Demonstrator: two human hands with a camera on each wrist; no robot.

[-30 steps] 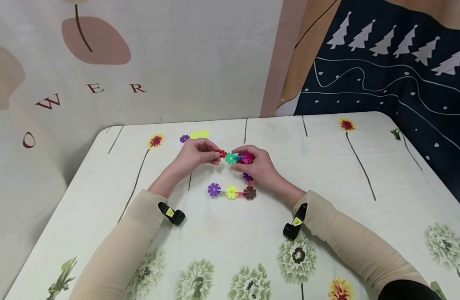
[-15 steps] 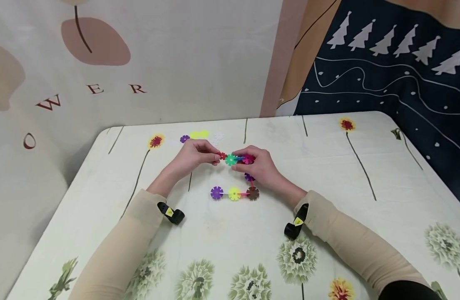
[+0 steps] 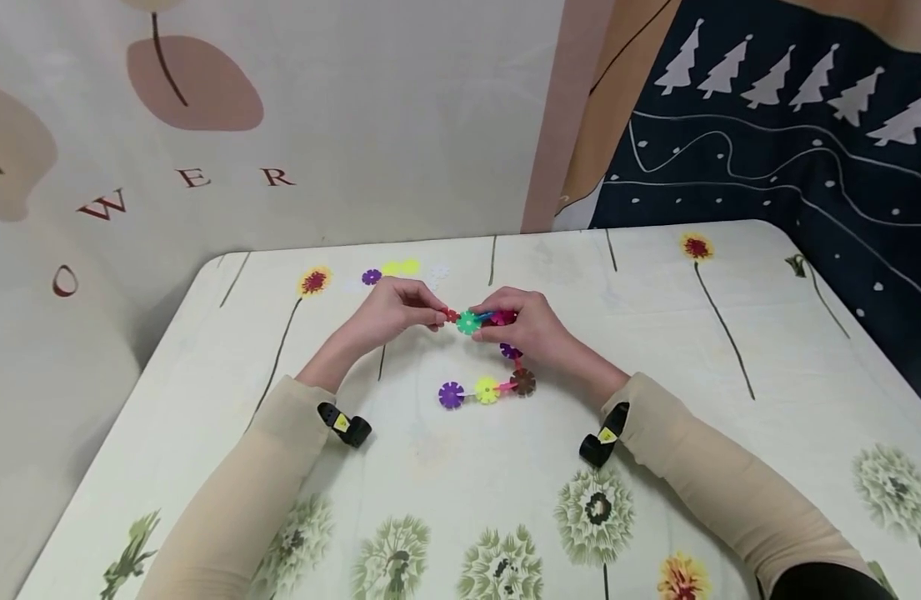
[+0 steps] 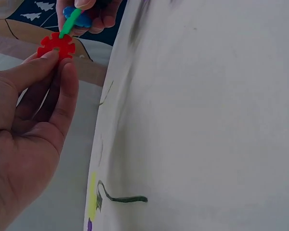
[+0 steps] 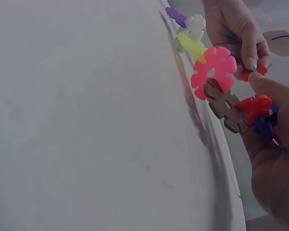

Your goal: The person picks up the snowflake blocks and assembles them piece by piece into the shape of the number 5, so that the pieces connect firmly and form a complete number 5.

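Note:
My left hand [image 3: 400,315] pinches a red notched plastic disc [image 4: 58,45] between thumb and fingers. The rim of a green notched disc [image 3: 468,322] meets it; whether they are fully slotted together I cannot tell. My right hand [image 3: 531,329] grips the green disc's end of a chain of interlocked discs. Blue and magenta discs [image 3: 503,317] lie partly hidden in that hand. Below it the chain hangs down and bends left through a brown disc [image 5: 226,107], a pink disc [image 5: 214,73], a yellow disc [image 3: 487,390], a white disc [image 5: 195,26] and a purple disc [image 3: 451,395].
Loose pieces lie on the table behind my left hand: a purple disc [image 3: 372,277], yellow discs [image 3: 402,267] and white discs [image 3: 439,272]. A flower-print cloth [image 3: 430,467] covers the table. Printed curtains [image 3: 400,125] hang along its back and sides.
Both hands have shifted slightly right, keeping their grips. The chain's hanging end has swung right and a little toward me.

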